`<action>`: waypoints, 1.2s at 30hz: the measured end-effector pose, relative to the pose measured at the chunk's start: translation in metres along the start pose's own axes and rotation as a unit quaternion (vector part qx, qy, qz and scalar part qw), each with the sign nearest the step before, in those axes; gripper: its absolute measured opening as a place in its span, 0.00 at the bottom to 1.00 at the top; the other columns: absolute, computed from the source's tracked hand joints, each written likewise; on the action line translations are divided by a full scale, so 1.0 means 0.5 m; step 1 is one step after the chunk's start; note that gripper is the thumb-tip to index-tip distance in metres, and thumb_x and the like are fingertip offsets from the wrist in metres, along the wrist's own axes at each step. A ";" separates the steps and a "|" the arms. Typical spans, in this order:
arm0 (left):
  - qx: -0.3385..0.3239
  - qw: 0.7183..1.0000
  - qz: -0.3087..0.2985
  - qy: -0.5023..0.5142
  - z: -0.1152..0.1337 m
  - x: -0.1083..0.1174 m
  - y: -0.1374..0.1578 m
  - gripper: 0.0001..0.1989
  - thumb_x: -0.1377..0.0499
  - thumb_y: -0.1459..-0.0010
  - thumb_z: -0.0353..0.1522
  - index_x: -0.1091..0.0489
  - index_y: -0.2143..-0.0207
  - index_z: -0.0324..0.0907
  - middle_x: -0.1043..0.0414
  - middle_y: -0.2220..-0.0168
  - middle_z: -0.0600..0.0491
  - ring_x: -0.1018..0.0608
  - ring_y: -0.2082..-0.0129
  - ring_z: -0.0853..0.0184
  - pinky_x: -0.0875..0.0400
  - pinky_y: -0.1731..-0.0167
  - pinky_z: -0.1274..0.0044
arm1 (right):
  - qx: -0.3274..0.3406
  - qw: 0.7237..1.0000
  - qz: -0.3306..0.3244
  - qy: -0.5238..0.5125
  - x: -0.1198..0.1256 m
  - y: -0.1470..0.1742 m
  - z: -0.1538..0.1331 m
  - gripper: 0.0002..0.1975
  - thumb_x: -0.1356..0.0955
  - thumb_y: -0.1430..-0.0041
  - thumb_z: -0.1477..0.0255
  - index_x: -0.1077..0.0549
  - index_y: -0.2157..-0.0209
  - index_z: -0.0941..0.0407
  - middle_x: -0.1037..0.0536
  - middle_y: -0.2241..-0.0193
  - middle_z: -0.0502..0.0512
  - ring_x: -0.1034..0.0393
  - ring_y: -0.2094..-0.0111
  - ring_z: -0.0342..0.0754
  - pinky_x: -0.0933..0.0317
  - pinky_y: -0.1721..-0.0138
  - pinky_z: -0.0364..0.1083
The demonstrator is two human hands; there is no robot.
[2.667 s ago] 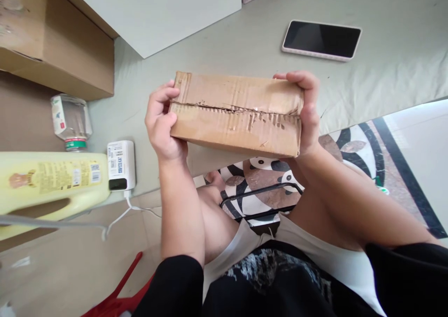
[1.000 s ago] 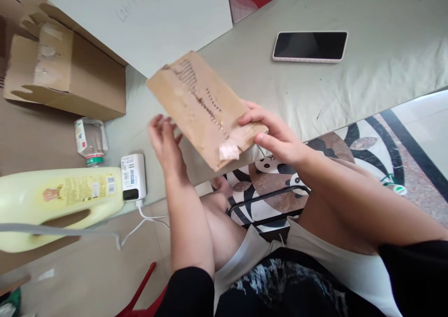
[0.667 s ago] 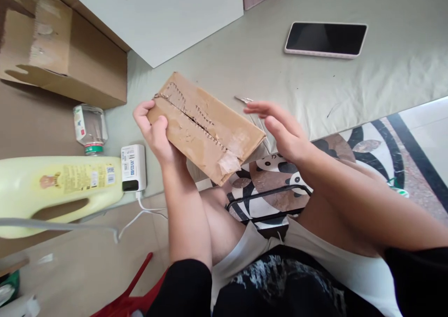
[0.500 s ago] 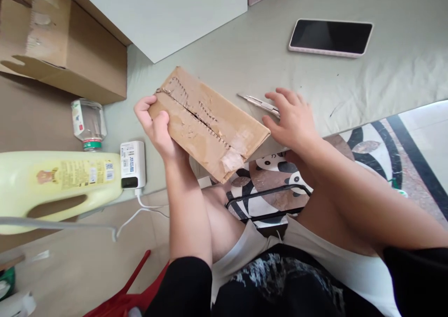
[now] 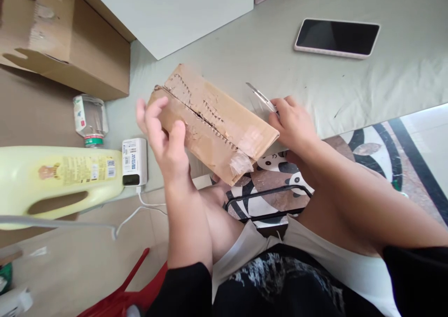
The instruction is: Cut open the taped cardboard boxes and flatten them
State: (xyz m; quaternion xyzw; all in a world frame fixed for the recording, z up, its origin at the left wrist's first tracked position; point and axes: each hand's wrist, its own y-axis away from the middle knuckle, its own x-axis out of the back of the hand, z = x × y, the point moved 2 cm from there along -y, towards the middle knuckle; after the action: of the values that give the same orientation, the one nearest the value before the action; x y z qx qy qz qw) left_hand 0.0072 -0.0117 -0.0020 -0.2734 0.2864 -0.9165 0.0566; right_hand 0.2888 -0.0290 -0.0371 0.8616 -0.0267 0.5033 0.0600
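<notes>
In the head view, a scuffed brown rectangular cardboard box (image 5: 224, 121) is being positioned aslant between the hands, its contents being hidden. A slim silvery cutter (image 5: 262, 96) is being pinched by the right hand (image 5: 294, 122); the left hand (image 5: 168, 142) is being held spread at the box's left end — contact cannot be told. Print too small to read is being borne by a pale-yellow plastic jug (image 5: 21, 177).

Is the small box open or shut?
Shut: on the small box, two flaps lie flat and meet along a ragged seam.
</notes>
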 end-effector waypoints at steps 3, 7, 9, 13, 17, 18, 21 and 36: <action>-0.058 0.998 0.002 -0.017 0.094 0.010 0.025 0.25 0.43 0.38 0.54 0.27 0.47 0.51 0.52 0.27 0.59 0.56 0.25 0.47 0.59 0.28 0.50 | -0.007 0.999 -0.009 -0.040 -0.001 -0.002 -0.003 0.21 0.42 0.34 0.70 0.28 0.45 0.58 0.27 0.52 0.66 0.28 0.58 0.58 0.34 0.58 0.55; -0.186 0.978 -0.097 -0.026 0.182 -0.010 0.047 0.22 0.39 0.44 0.56 0.24 0.56 0.54 0.42 0.30 0.59 0.47 0.27 0.49 0.55 0.29 0.48 | 0.002 0.998 -0.014 -0.062 -0.006 -0.002 -0.005 0.19 0.42 0.34 0.70 0.28 0.46 0.56 0.27 0.51 0.64 0.28 0.55 0.59 0.34 0.52 0.58; -0.226 0.964 -0.130 -0.053 0.185 -0.025 0.052 0.16 0.35 0.45 0.49 0.25 0.58 0.54 0.27 0.42 0.56 0.34 0.33 0.54 0.47 0.32 0.54 | 0.003 0.998 -0.016 -0.064 -0.009 -0.002 -0.006 0.19 0.42 0.33 0.70 0.28 0.46 0.56 0.28 0.51 0.64 0.28 0.53 0.60 0.35 0.50 0.59; -0.235 0.964 -0.100 -0.080 0.163 -0.043 0.051 0.09 0.36 0.42 0.43 0.25 0.60 0.54 0.20 0.60 0.58 0.23 0.49 0.58 0.41 0.40 0.58 | -0.001 0.998 -0.033 -0.059 -0.008 -0.001 -0.010 0.19 0.42 0.32 0.69 0.30 0.45 0.55 0.29 0.50 0.64 0.29 0.51 0.60 0.35 0.48 0.58; -0.224 0.970 -0.073 -0.062 0.158 -0.050 0.048 0.07 0.35 0.43 0.41 0.25 0.62 0.53 0.19 0.65 0.59 0.20 0.55 0.59 0.38 0.45 0.58 | 0.001 0.997 -0.046 -0.062 -0.003 -0.001 -0.014 0.18 0.41 0.33 0.70 0.30 0.46 0.54 0.30 0.50 0.64 0.29 0.51 0.61 0.35 0.48 0.59; -0.223 0.971 -0.066 -0.056 0.159 -0.051 0.047 0.07 0.35 0.44 0.41 0.25 0.63 0.53 0.19 0.65 0.59 0.20 0.57 0.59 0.37 0.47 0.58 | 0.000 0.997 -0.044 -0.065 -0.002 -0.001 -0.015 0.17 0.40 0.34 0.70 0.30 0.46 0.54 0.30 0.50 0.64 0.29 0.51 0.61 0.34 0.48 0.59; -0.226 0.972 -0.047 -0.041 0.162 -0.054 0.043 0.07 0.34 0.47 0.39 0.25 0.66 0.50 0.19 0.66 0.58 0.20 0.60 0.60 0.35 0.51 0.60 | -0.001 0.996 -0.031 -0.078 -0.001 0.001 -0.014 0.16 0.40 0.34 0.70 0.29 0.48 0.54 0.29 0.50 0.64 0.29 0.51 0.60 0.34 0.48 0.60; -0.160 0.982 -0.088 -0.054 0.179 -0.052 0.027 0.10 0.38 0.46 0.38 0.29 0.60 0.51 0.21 0.64 0.55 0.20 0.59 0.59 0.32 0.55 0.57 | 0.016 0.997 -0.013 -0.080 -0.018 -0.001 -0.008 0.17 0.39 0.33 0.69 0.29 0.46 0.55 0.28 0.51 0.64 0.29 0.50 0.61 0.35 0.47 0.58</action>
State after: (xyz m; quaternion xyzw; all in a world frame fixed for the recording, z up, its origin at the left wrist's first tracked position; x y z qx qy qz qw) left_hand 0.0763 -0.0602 0.0397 -0.3525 0.4006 -0.8441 -0.0529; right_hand 0.2813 -0.0281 -0.0429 0.9004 -0.0119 0.4320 0.0503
